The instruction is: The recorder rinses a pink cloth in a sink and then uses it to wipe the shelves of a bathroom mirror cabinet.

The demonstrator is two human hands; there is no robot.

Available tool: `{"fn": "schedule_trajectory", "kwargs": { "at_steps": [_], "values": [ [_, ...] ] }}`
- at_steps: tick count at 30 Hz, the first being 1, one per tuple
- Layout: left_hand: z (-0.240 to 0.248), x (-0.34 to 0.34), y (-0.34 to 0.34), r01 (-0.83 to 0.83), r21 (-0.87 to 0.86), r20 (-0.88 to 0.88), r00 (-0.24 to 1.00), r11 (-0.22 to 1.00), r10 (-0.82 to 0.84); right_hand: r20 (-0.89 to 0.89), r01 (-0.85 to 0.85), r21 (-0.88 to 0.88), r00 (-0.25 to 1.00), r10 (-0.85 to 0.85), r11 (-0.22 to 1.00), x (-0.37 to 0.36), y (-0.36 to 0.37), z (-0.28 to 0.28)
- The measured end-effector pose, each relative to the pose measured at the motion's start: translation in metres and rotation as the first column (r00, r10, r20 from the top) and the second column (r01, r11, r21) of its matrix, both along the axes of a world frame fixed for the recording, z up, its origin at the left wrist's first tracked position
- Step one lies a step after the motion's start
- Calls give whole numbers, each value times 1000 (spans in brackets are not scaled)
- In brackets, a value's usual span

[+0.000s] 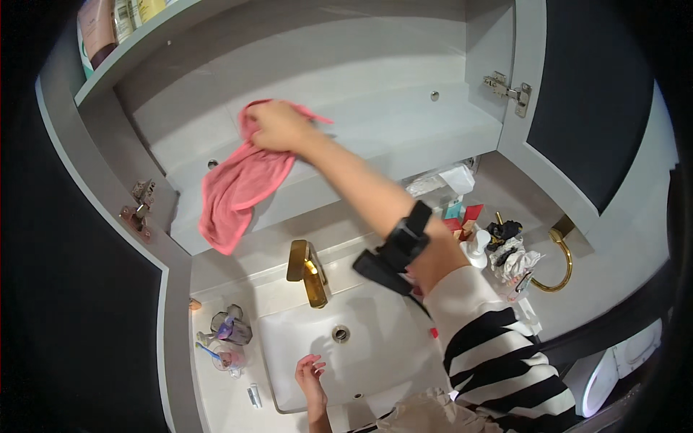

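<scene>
My right hand [280, 130] reaches up into the open wall cabinet and grips a pink cloth [245, 187]. The cloth bunches under my fingers on the bottom shelf [375, 137], and its long end hangs over the shelf's front edge. My right arm wears a black strapped device and a black-and-white striped sleeve. Low down, my left hand [311, 377] hovers above the near part of the white washbasin [390, 346], fingers apart and slightly curled, with nothing in it. A gold faucet [308, 274] stands at the basin's far side, beneath the cabinet.
Cabinet doors stand open at left [86, 238] and right [592, 101]. Tubes [97, 29] fill an upper shelf. Cups with toothbrushes [227, 350] stand left of the basin. A white pump bottle [476, 249] and crumpled items are at right, beside a gold towel ring [567, 270].
</scene>
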State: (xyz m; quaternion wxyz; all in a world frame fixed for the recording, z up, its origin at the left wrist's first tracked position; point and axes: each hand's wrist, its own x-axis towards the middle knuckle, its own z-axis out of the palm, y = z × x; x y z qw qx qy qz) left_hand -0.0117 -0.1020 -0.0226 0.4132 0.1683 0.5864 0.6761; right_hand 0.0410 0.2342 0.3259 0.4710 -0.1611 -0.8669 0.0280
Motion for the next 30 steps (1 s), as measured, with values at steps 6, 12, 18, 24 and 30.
{"fn": "schedule_trajectory", "kwargs": {
  "at_steps": [6,12,18,24,30],
  "values": [
    [-1,12,9,110,-4,-5,994,994,-110,-7,293,-179,954,-299,939,131,55,-6],
    [-8,15,17,150,5,-3,989,989,-150,-97,406,-315,885,-454,858,227,72,-5],
    [-10,24,25,201,2,24,979,980,-201,-187,254,-446,911,-367,858,217,77,-15],
    [-14,32,26,221,-16,47,974,975,-220,-81,180,-91,979,-187,979,116,47,-10],
    [-12,31,26,209,-22,18,978,978,-209,179,127,3,976,-126,992,4,10,3]
  ]
}}
